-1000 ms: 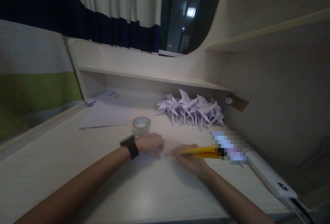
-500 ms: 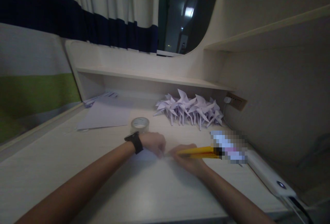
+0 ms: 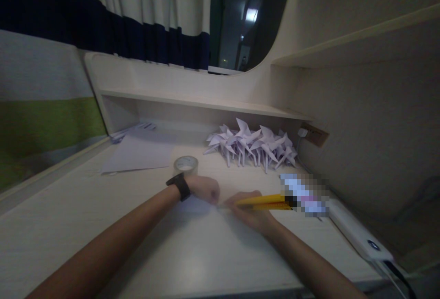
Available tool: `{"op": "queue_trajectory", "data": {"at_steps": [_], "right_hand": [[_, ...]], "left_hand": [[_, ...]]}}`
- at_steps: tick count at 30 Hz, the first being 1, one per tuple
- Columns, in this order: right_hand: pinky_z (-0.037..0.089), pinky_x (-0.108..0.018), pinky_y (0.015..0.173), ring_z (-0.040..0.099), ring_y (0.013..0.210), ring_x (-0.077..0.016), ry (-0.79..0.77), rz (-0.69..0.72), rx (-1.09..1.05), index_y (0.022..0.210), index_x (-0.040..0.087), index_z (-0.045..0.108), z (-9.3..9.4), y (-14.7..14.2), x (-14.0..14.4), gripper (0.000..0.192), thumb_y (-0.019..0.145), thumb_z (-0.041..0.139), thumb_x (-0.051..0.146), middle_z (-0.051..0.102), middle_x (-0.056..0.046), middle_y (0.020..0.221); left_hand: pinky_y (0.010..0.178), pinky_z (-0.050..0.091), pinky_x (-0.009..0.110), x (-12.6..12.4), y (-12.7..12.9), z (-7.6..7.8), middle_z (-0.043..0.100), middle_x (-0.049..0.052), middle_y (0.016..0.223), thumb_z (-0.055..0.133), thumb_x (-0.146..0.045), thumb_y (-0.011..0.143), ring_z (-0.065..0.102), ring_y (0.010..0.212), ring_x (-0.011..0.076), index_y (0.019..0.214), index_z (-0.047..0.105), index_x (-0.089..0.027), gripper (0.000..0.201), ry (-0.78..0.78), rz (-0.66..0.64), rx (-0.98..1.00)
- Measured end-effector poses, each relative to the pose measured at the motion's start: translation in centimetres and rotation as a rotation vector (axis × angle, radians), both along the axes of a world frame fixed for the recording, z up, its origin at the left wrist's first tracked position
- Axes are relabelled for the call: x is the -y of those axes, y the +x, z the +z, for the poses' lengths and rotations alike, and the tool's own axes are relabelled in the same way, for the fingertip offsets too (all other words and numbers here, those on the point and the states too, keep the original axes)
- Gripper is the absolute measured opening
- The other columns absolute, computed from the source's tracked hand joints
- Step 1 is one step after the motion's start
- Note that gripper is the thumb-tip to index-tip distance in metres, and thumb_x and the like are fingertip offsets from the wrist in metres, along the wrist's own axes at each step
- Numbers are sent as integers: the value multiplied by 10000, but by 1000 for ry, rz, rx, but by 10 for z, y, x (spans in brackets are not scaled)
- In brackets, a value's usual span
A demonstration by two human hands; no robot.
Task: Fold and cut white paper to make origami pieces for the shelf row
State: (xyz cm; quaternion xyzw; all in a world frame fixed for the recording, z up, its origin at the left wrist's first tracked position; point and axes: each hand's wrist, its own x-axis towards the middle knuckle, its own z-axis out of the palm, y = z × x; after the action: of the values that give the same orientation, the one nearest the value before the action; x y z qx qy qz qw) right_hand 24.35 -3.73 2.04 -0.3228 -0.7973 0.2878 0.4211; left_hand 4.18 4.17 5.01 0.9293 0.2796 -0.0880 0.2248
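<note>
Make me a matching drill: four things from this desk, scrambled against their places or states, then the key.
1. Tape roll
2. Paper pinwheels
3. Yellow tool
4. Black watch

A. Held in the right hand
B. Strapped on just behind the left hand
C. White, crowded together
D. Lying flat, just beyond the watch

Pairs: 1-D, 2-C, 3-A, 4-B

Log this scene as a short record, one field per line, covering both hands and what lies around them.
Left grip: fingers curled, beside a paper piece; hold unclear
Right grip: closed around a yellow tool
Left wrist: black watch
Tape roll: beyond the left grip
Pinwheels: white, clustered toward the back
Large sheet: white, back left
</note>
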Motion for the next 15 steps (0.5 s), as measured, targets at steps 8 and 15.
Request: {"op": "queue_trajectory", "data": {"at_steps": [8, 15], "right_hand": [[557, -253, 639, 694, 678, -176, 31, 11, 9, 795, 169, 722, -1, 1, -1, 273, 841, 590, 404, 736, -84, 784], [555, -246, 611, 695, 667, -179, -8, 25, -23, 796, 168, 725, -2, 1, 0, 258, 831, 605, 395, 737, -86, 783]], "left_hand": [[651, 441, 221, -2, -4, -4, 731, 39, 836, 578, -152, 764, 593, 694, 136, 888, 725, -146, 192, -48, 31, 31], [652, 451, 230, 1, -5, -1, 734, 38, 806, 603, -171, 754, 609, 694, 145, 877, 736, -149, 183, -14, 55, 25]]}}
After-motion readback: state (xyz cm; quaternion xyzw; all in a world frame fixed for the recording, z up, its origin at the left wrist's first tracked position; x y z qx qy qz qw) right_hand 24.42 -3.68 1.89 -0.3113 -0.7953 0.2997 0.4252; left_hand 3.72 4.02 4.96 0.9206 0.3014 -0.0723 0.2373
